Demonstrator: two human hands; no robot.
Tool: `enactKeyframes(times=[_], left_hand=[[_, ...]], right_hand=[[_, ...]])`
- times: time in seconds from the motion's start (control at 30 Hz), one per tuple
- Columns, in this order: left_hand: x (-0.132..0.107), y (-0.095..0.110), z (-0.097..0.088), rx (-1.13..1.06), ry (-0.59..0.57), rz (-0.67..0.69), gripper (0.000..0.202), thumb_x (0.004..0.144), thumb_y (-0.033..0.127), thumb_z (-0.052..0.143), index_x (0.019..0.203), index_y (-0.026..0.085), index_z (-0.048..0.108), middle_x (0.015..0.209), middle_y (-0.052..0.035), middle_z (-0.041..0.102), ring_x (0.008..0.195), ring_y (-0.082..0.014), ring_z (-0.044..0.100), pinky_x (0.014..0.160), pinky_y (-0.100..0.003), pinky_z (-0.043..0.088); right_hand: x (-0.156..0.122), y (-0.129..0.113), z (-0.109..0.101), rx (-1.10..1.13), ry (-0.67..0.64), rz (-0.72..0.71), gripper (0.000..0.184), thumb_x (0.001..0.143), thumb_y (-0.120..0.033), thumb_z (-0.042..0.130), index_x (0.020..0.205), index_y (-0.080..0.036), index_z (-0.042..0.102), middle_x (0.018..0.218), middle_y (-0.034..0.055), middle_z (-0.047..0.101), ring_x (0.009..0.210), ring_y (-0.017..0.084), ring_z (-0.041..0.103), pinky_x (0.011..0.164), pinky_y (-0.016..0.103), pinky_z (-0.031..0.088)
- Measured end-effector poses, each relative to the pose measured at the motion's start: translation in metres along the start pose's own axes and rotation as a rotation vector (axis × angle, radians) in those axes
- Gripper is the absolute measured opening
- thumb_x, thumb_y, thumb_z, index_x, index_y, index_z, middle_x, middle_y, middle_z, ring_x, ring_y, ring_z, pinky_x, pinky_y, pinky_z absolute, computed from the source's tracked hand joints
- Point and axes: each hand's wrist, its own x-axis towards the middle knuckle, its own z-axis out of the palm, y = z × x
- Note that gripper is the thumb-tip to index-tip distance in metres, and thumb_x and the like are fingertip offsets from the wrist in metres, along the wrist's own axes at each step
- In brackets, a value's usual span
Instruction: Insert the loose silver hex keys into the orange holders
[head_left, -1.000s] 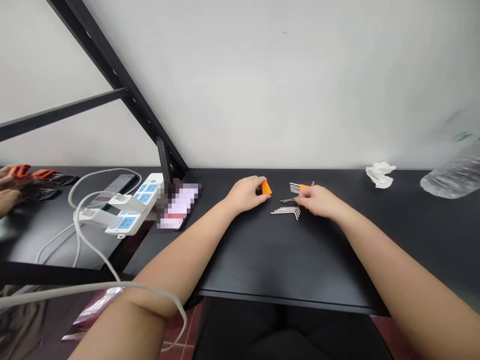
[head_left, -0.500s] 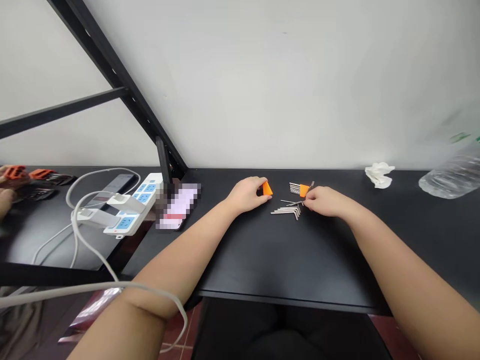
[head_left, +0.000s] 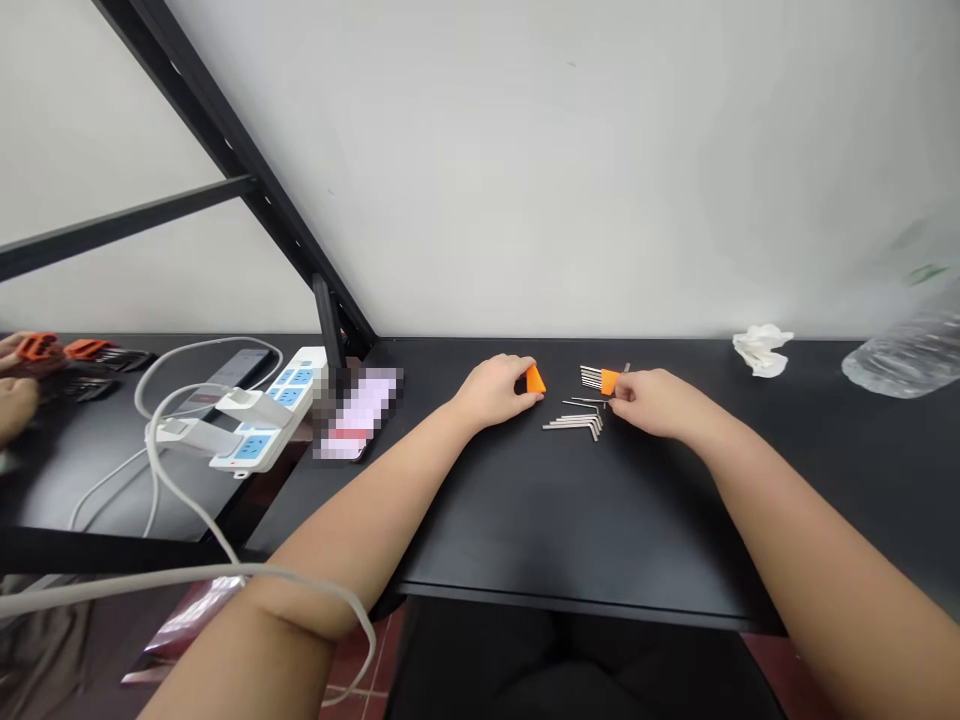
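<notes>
My left hand rests on the black table, its thumb and fingers closed around an orange wedge-shaped holder. To its right, my right hand has its fingers drawn together beside a second orange holder, which has several metal keys sticking out on its left. Whatever those fingertips hold, if anything, is hidden. Just left of the right hand, several L-shaped hex keys lie side by side. Thinner hex keys lie between that row and the second holder.
A phone and a white power strip with plugs and cables are on the left. Crumpled tissue and a clear plastic bottle stand right. Another person's hand works at far left, beyond a black frame.
The thin hex key at my right fingertips now lies flatter with the loose ones. My right fingers have shifted slightly against the second holder's side. My left hand stays on its orange holder.
</notes>
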Motion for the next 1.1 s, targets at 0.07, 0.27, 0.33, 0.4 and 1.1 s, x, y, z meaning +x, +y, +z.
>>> enactKeyframes(times=[0.07,0.27,0.33,0.4,1.1], left_hand=[[0.000,0.001,-0.001,0.008,-0.001,0.006,0.029,0.087,0.042,0.069,0.110,0.025,0.064,0.099,-0.0025,0.071,0.095,-0.0247,0.063,0.076,-0.035,0.047],[0.001,0.002,0.000,0.012,-0.011,-0.004,0.033,0.087,0.042,0.070,0.114,0.025,0.065,0.102,-0.0037,0.072,0.097,-0.0259,0.064,0.078,-0.036,0.049],[0.001,0.002,0.001,0.015,-0.014,-0.001,0.035,0.087,0.042,0.070,0.117,0.025,0.064,0.103,-0.0040,0.072,0.097,-0.0260,0.064,0.079,-0.036,0.049],[0.001,0.002,0.001,0.024,-0.015,0.005,0.038,0.087,0.043,0.069,0.120,0.025,0.063,0.105,-0.0044,0.072,0.099,-0.0265,0.063,0.080,-0.037,0.049],[0.001,0.003,0.000,0.021,-0.014,-0.011,0.039,0.087,0.045,0.070,0.120,0.026,0.064,0.104,-0.0043,0.071,0.098,-0.0263,0.063,0.079,-0.036,0.049]], right_hand=[[0.001,0.002,0.003,0.016,0.051,-0.053,0.009,0.085,-0.031,0.059,0.085,-0.022,0.060,0.089,0.0033,0.069,0.072,0.017,0.060,0.058,0.026,0.036],[0.006,0.006,0.008,0.031,0.059,-0.073,0.008,0.088,-0.022,0.054,0.082,-0.020,0.058,0.085,0.0037,0.067,0.072,0.016,0.059,0.060,0.026,0.035],[0.007,0.006,0.008,0.043,0.047,-0.046,0.011,0.089,-0.022,0.054,0.078,-0.020,0.057,0.082,0.0032,0.067,0.069,0.016,0.057,0.060,0.026,0.034],[0.008,0.006,0.008,0.047,0.059,-0.038,0.012,0.088,-0.023,0.055,0.076,-0.020,0.056,0.082,0.0035,0.066,0.067,0.015,0.056,0.060,0.026,0.034],[0.018,-0.010,0.024,0.087,0.219,-0.300,0.018,0.095,-0.025,0.051,0.083,-0.018,0.062,0.100,0.0058,0.063,0.085,0.015,0.057,0.074,0.025,0.040]])
